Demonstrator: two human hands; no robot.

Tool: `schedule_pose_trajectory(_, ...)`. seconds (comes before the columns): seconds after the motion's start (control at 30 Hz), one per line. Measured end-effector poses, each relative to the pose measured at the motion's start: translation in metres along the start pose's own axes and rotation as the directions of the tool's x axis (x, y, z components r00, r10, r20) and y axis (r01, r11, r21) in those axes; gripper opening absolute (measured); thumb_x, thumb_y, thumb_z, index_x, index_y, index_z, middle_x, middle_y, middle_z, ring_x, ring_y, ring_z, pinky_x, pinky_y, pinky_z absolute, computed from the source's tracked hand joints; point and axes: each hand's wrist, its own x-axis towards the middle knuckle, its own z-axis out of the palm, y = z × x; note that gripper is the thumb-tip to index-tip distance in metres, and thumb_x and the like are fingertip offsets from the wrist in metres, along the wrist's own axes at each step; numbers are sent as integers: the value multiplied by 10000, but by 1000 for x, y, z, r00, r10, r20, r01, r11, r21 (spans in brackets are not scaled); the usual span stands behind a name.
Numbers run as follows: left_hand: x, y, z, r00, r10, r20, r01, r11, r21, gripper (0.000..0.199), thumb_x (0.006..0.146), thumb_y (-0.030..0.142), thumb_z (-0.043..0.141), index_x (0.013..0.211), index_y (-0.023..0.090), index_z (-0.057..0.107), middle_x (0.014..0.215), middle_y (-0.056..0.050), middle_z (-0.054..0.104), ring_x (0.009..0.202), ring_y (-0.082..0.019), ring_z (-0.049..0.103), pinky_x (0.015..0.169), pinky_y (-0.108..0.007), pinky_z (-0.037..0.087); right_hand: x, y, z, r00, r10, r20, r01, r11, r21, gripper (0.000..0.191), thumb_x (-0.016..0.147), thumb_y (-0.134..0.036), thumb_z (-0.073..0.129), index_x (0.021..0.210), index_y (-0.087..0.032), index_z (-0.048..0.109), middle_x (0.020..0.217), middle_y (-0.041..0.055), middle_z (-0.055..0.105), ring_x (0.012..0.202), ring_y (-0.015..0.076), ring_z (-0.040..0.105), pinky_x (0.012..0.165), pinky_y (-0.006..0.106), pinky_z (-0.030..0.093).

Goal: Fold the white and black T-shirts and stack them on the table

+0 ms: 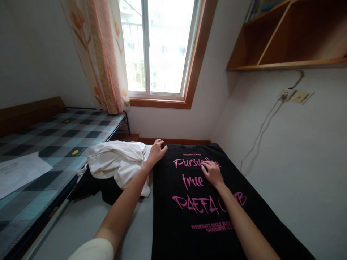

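A black T-shirt [168,180] with pink lettering lies spread flat, its collar end toward the window. At its far left corner is my left hand [157,151], with fingers curled and a bit of the dark cloth between thumb and fingers. My right hand [213,173] rests on the shirt's printed chest, fingers stretched out and slightly bent, covering part of the top line of lettering. Left of the shirt, a crumpled white garment [116,159] lies in a heap, with black cloth [94,186] under its near side.
Beneath the clothes is a pale tabletop [76,231]. To the left stands a bed with a checked cover [62,133] and a sheet of paper [23,173]. A wall [298,173] borders the right side, with a plugged-in cable [258,135] and a wooden shelf [287,65] above.
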Motion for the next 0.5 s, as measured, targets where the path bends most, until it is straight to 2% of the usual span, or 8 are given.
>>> schedule_pose_trajectory(0.07, -3, 2, 6, 999, 15, 41, -14, 1000, -13, 325, 822, 266, 590, 1108, 127, 657, 1215, -119, 577, 1014, -206, 630, 927, -311, 512, 13, -42, 12, 996, -71, 49, 59, 973, 224, 361, 897, -340, 471, 1191, -220, 640, 1167, 102, 647, 1131, 254, 564, 1020, 470, 406)
schedule_pose_trajectory(0.17, -4, 1, 9, 997, 6, 80, -2, 999, -42, 358, 828, 276, 600, 1146, 115, 632, 1249, -135, 549, 1102, -224, 594, 941, -315, 505, 33, -110, 38, 973, -203, 107, 117, 840, 529, 555, 862, -377, 557, 1399, -291, 447, 1248, 62, 604, 1131, 227, 568, 993, 438, 441)
schedule_pose_trajectory(0.27, -2, -5, 5, 990, 0, 143, 10, 997, -71, 422, 848, 303, 583, 1224, 112, 583, 1306, -152, 518, 1122, -219, 584, 928, -313, 509, 46, -162, 68, 974, -201, 108, 68, 708, 703, 563, 859, -382, 559, 1401, -305, 426, 1268, 56, 589, 1057, 216, 601, 865, 394, 522)
schedule_pose_trajectory(0.37, -1, -13, -4, 973, 13, 230, -3, 999, -43, 568, 845, 356, 592, 1352, 130, 474, 1386, -167, 471, 1115, -217, 594, 911, -313, 512, 49, -185, 94, 992, -103, 79, 12, 682, 731, 430, 858, -348, 542, 1278, -255, 543, 1187, 74, 620, 989, 221, 614, 815, 385, 539)
schedule_pose_trajectory(0.5, 0, -19, -26, 952, 17, 307, -43, 996, 79, 619, 832, 397, 599, 1386, 163, 451, 1353, -151, 534, 1051, -225, 630, 885, -318, 511, 42, -183, 111, 999, -9, 34, -18, 697, 717, 429, 859, -329, 522, 1272, -217, 554, 1187, 111, 597, 949, 222, 613, 828, 396, 536)
